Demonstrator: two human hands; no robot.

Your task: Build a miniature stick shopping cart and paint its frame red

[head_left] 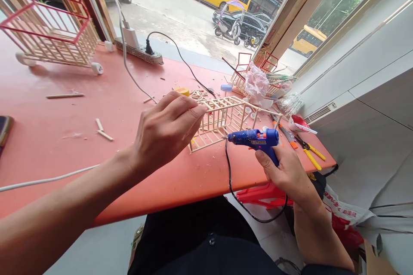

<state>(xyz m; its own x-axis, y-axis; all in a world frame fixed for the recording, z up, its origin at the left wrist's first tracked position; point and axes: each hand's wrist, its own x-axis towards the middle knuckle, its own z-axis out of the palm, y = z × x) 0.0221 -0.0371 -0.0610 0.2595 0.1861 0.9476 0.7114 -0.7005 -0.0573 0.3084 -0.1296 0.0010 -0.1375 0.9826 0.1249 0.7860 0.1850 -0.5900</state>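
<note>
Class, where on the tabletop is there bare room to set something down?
Nearly bare: left, between the phone and two short sticks; front, between the left forearm and near black cord. Crowded: behind the stick frame, with offcuts, and right, around the pliers.

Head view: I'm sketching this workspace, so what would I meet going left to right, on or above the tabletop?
Phone → lone stick → two short sticks → left hand → blue glue gun → yellow-handled pliers.
</note>
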